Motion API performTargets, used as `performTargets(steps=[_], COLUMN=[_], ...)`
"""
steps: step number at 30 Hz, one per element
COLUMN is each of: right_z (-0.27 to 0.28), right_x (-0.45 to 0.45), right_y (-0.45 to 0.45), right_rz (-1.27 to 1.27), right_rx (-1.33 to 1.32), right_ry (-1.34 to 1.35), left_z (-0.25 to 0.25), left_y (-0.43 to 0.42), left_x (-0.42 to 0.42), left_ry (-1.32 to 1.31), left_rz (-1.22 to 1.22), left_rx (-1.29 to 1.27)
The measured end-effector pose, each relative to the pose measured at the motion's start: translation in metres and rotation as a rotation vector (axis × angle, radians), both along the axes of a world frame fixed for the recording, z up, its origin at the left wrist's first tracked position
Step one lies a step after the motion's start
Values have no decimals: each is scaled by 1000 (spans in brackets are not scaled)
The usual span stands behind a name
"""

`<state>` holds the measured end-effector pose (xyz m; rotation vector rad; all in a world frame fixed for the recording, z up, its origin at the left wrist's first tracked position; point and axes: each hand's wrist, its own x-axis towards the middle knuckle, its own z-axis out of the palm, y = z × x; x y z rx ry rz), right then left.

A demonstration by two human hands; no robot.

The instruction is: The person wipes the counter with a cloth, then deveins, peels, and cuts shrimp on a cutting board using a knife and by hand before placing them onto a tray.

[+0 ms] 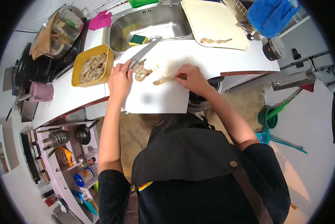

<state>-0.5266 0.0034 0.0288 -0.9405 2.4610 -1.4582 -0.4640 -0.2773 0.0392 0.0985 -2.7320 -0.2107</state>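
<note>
Counter (255, 61) with a white board (156, 100) laid at its near edge. Beyond the board, the steel sink (152, 22); to the far right, a cream tray (216, 20); to the left, a yellow tub (110, 61) of shrimp. The left hand (119, 80) is curled around the handle of the knife (145, 51), whose tip points forward and right, toward the sink. The right hand (191, 78) has its fingertips drawn together, pinching the right end of one shrimp (162, 80). This shrimp lies on the board, its long axis running mostly left to right, the free end pointing left and slightly toward the person; head and tail cannot be told apart. It should prove light, soft, slippery and easily torn; a gentle pinch across the thicker body would hold best. More shrimp (142, 74) lie curled beside the blade.
</note>
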Motion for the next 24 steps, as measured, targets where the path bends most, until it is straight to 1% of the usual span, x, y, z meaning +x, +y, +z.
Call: performTargets(steps=[2, 5, 6, 7, 8, 9, 14, 17, 20, 24], right_z=[-4, -6, -7, -7, -8, -9, -11, -12, -13, -10], right_x=[1, 6, 6, 7, 7, 7, 8, 9, 6, 9], right_y=[3, 6, 6, 6, 7, 7, 6, 2, -1, -4], right_rz=[-13, -29, -30, -29, -26, -30, -57, -95, -95, -102], right_rx=[-14, -19, -24, -29, -32, -41, -67, -71, -28, -17], right_ry=[55, 130, 138, 146, 155, 158, 169, 93, 125, 115], left_z=[6, 24, 32, 27, 27, 24, 16, 13, 13, 9], left_y=[3, 31, 48, 63, 80, 95, 112, 112, 114, 115], left_x=[-2, 1, 1, -1, -1, 1, -7, -10, -11, -11], left_ry=[-43, 100, 71, 94, 57, -61, -105, -109, -115, -159], left_rz=[6, -68, -172, -332, -456, -471, -479, -489, -479, -465], left_rx=[-31, -38, 119, 297, 385, 504, 444, 420, 373, 412])
